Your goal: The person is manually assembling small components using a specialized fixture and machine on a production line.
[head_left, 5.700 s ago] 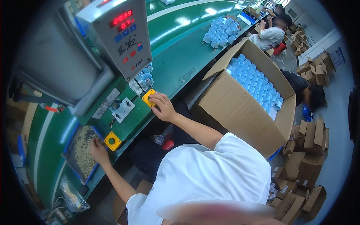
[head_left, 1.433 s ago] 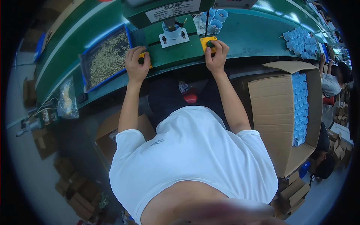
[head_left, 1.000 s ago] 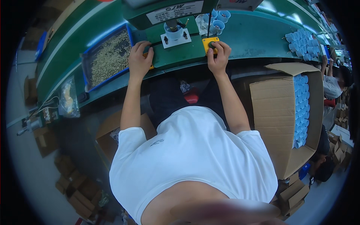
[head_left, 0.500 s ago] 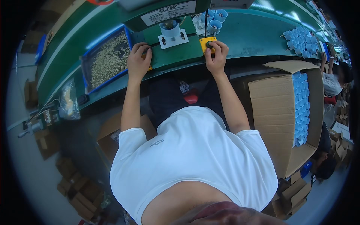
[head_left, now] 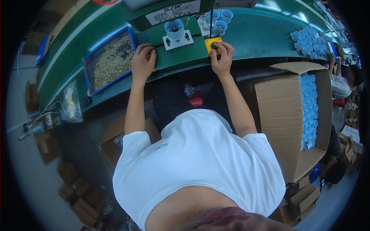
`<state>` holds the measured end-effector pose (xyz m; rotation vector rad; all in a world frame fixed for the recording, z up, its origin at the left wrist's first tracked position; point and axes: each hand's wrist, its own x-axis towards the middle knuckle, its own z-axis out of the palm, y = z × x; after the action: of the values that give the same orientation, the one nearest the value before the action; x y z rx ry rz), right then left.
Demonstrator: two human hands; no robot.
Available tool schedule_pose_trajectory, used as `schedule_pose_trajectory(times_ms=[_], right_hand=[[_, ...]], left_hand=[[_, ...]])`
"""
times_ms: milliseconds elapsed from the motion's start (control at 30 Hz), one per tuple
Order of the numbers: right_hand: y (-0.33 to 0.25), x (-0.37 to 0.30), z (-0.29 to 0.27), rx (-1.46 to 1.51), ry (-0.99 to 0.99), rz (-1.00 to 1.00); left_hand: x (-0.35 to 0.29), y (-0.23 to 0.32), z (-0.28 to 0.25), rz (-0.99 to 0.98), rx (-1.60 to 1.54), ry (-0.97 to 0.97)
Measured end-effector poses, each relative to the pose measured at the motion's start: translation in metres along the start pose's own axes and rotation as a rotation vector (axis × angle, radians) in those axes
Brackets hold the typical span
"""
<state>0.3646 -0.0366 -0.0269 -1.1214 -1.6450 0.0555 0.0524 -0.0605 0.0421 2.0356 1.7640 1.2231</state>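
Observation:
A light blue plastic cup [head_left: 174, 34] stands upright in a white fixture plate [head_left: 178, 41] under the green press machine [head_left: 165, 13]. Inside the cup a dark round part shows. To the left of the fixture, my left hand [head_left: 142, 63] curls its fingers and thumb around a push-button box, mostly hidden, with a bit of yellow showing. On the right, my right hand [head_left: 222, 59] grips a yellow push-button box [head_left: 208, 43], its fingers over the green button [head_left: 214, 45] and its thumb against the near side. Both hands are apart from the cup.
A blue-rimmed tray [head_left: 89, 77] of small brass-coloured parts lies left. Behind the right button box stand cups with small parts [head_left: 219, 27]. More blue cups [head_left: 308, 40] lie on the bench farther right. A cardboard carton [head_left: 277, 115] full of cups stands right; another person [head_left: 341, 82] sits beyond.
The press tool that reached down into the cup has risen out of view, so the cup's inside now shows. Both hands stay on their button boxes.

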Motion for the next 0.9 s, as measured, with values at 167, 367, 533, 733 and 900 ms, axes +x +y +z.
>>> schedule_pose_trajectory(times_ms=[167, 367, 533, 733, 900], right_hand=[[-0.002, -0.001, 0.005, 0.012, 0.007, -0.002], [0.005, -0.006, 0.007, -0.027, -0.035, 0.021], [0.010, -0.005, 0.006, 0.043, -0.076, -0.028], [0.003, -0.005, 0.005, -0.101, -0.046, -0.035], [0.000, 0.005, 0.010, -0.159, -0.141, -0.135]], left_hand=[[-0.003, -0.004, -0.001, 0.003, 0.015, 0.029], [-0.007, -0.009, -0.001, -0.081, 0.093, 0.050], [-0.005, -0.015, 0.008, -0.169, 0.215, -0.015], [-0.013, -0.001, 0.002, -0.265, 0.200, -0.115], [-0.022, -0.010, 0.006, -0.235, 0.189, 0.055]])
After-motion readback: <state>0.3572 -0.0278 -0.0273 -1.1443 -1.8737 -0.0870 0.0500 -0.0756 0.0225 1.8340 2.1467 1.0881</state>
